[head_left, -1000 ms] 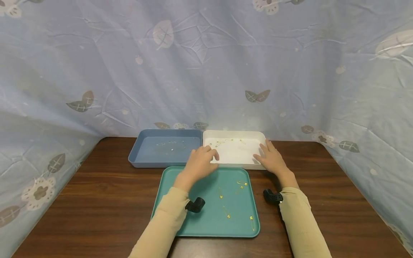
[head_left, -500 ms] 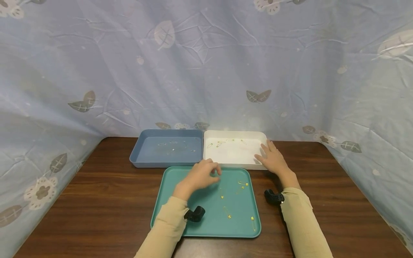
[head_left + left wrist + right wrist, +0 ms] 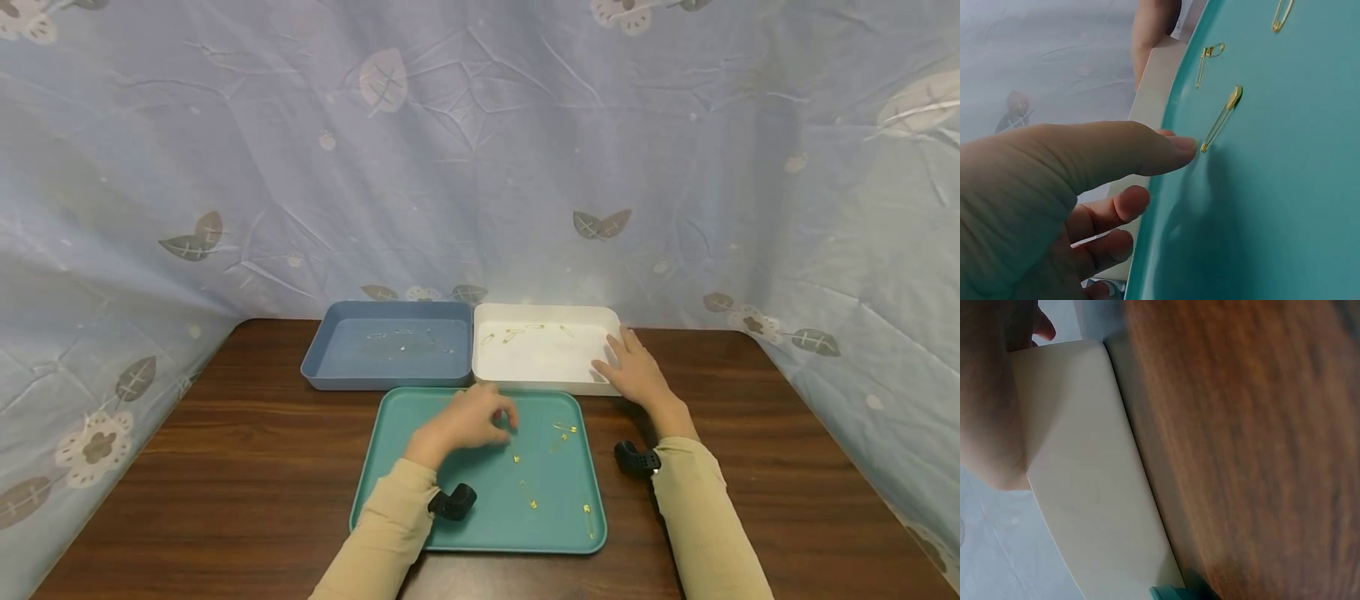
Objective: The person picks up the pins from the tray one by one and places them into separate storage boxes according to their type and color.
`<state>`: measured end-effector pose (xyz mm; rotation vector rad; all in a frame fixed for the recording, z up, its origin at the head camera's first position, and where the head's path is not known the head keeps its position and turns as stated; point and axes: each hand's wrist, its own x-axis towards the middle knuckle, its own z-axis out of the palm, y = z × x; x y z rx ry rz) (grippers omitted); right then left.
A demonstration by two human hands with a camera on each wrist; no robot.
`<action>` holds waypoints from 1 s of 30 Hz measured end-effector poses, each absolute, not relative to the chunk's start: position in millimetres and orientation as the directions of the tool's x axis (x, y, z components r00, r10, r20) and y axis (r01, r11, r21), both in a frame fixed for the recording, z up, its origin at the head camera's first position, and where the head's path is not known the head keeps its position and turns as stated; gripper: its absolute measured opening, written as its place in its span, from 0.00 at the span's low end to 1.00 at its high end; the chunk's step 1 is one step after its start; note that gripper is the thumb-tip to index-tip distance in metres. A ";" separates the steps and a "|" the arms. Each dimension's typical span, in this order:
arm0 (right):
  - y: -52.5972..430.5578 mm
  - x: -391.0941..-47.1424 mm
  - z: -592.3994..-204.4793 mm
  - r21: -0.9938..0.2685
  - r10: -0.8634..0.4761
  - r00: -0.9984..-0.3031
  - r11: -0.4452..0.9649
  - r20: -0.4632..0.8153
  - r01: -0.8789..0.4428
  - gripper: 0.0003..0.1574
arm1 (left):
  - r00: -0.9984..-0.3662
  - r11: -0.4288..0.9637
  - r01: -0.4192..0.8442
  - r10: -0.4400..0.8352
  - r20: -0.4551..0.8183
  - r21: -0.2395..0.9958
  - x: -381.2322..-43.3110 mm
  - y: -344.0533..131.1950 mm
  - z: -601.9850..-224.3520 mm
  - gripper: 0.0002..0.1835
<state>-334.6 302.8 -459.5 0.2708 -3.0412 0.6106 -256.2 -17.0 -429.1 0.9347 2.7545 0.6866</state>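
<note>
My left hand (image 3: pixel 467 419) hovers over the green tray (image 3: pixel 480 533), fingers bent, with a gap between thumb and index finger. In the left wrist view its thumb (image 3: pixel 1141 149) reaches the near end of a gold safety pin (image 3: pixel 1222 117); the index fingertip is mostly hidden behind it. That pin (image 3: pixel 516 457) lies near the tray's middle, with other gold safety pins around it. At the right end of the white tray (image 3: pixel 547 387), my right hand (image 3: pixel 636 372) rests on the rim with fingers spread, holding no pin.
Several gold pins (image 3: pixel 535 327) lie in the white tray. The blue tray (image 3: pixel 337 367) beside it holds several silver-looking pins (image 3: pixel 403 332). Both stand behind the green tray on a brown wooden table (image 3: pixel 225 467). A patterned cloth (image 3: pixel 480 167) hangs behind and at the sides.
My left hand has moved from the white tray's front left corner back and down over the green tray, toward a gold pin. My right hand stays on the white tray's rim.
</note>
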 end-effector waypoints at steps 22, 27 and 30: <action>303.5 -334.6 -456.6 -0.388 -0.168 -0.984 0.904 0.062 -0.179 0.46 | -0.771 0.690 0.545 0.636 -0.039 0.476 -257.6 -9.3 -436.5 0.03; 303.9 -336.3 -460.2 -0.381 -0.167 -0.984 0.907 0.066 -0.179 0.46 | -0.769 0.684 0.544 0.638 -0.037 0.486 -257.9 -8.6 -436.8 0.06; 303.8 -336.7 -460.6 -0.383 -0.167 -0.984 0.906 0.068 -0.180 0.46 | -0.773 0.688 0.541 0.633 -0.036 0.484 -257.6 -8.1 -436.7 0.07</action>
